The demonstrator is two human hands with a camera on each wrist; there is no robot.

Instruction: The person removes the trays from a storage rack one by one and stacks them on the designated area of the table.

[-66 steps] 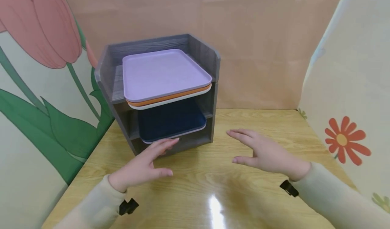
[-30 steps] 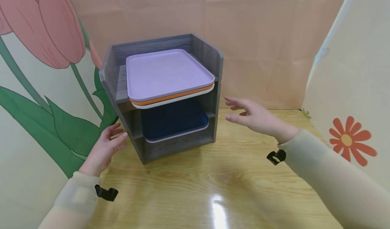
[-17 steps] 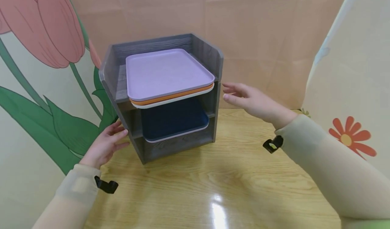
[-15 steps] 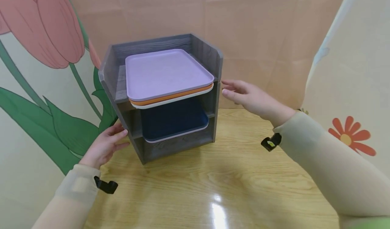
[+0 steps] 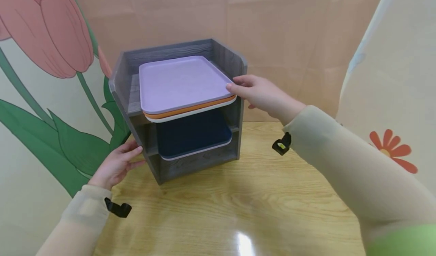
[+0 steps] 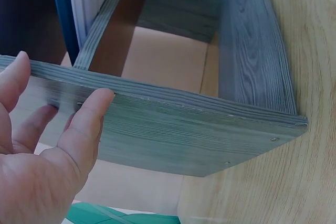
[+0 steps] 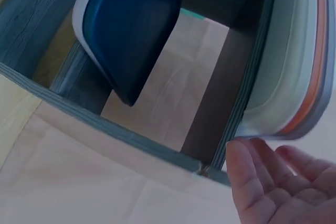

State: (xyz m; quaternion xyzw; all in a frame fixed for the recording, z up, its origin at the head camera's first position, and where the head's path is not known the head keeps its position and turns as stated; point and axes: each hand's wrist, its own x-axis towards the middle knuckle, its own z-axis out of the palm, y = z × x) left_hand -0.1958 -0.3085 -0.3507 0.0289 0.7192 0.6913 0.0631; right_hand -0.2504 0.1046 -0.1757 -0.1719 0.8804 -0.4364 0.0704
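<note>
A grey wooden shelf unit stands on the table, with a lilac tray topmost in a stack on its upper level. Under that tray show the rims of an orange tray and a white tray. My right hand is at the stack's right front corner, its thumb overlapping the lilac rim. In the right wrist view its gently bent fingers reach the stack's edge. My left hand rests against the unit's left side, fingers spread along the outer panel, thumb near the front edge.
On the middle shelf lies a navy tray over a pale tray. The wooden tabletop extends in front and to the right. A tulip-patterned wall stands close on the left, a flowered one on the right.
My left hand has moved left from in front of the unit to its side panel. My right hand has risen and moved left to the tray stack's corner. The trays stay put.
</note>
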